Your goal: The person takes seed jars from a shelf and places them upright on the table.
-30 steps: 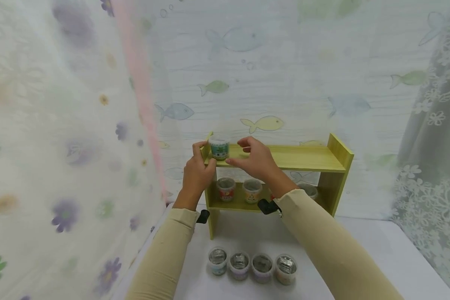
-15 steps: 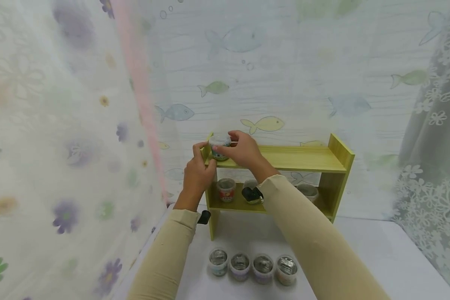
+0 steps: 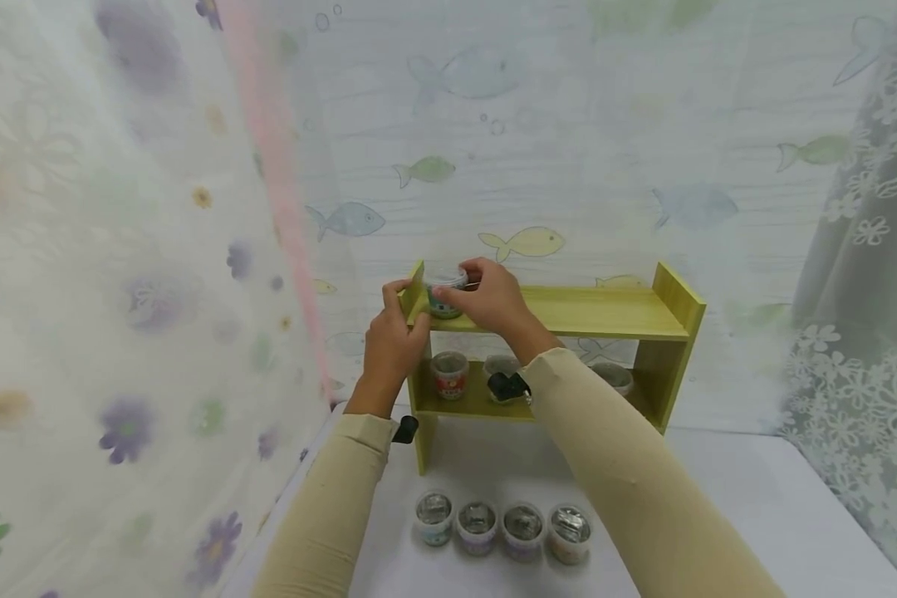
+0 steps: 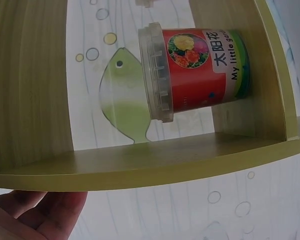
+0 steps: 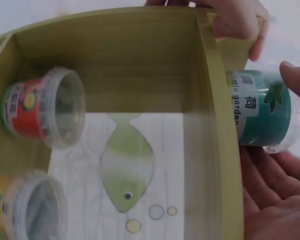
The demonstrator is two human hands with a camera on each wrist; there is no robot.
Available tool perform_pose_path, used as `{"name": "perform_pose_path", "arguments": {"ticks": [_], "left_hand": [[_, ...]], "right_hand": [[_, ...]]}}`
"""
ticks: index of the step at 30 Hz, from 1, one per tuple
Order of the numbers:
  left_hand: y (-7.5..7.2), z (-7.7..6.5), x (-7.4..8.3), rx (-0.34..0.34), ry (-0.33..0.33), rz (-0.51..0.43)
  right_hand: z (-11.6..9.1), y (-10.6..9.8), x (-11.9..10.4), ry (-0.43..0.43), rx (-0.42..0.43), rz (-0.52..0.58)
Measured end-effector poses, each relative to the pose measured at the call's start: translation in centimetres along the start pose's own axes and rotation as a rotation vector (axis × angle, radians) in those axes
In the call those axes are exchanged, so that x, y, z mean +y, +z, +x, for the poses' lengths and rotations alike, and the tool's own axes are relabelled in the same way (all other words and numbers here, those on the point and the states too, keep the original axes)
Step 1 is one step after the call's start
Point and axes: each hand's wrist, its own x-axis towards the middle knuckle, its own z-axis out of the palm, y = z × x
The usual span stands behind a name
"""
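A teal-labelled clear plastic cup with a mint leaf picture stands at the left end of the wooden shelf's top board. My right hand grips it from the right, thumb in front and fingers behind. Seen from the right wrist, the teal cup has its base at the board, and the palm lies along its side. My left hand holds the shelf's left side panel, thumb near the front edge. In the left wrist view its fingers curl at the panel's outer side.
On the lower board stand a red-labelled cup, a yellow-labelled cup and a cup partly behind the right sleeve. Several foil-topped cups line the white table in front. A fish-print curtain hangs behind.
My right hand has moved left onto the teal cup and closed around it. The cup has shifted slightly right, away from the side panel. My left hand keeps its place.
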Motion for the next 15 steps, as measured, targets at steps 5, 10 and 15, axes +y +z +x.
{"name": "perform_pose_path", "arguments": {"ticks": [5,10,15], "left_hand": [[0.1,-0.1,-0.1,-0.013,-0.017,-0.011],[0.1,0.1,0.0,-0.006,-0.015,-0.019],[0.1,0.1,0.1,0.004,-0.012,-0.016]], "right_hand": [[-0.5,-1.2,0.6,0.027,-0.008,-0.018],[-0.8,-3.0,0.8,0.064,-0.027,-0.040],[-0.7,-4.2,1.1,0.086,-0.040,-0.030]]}}
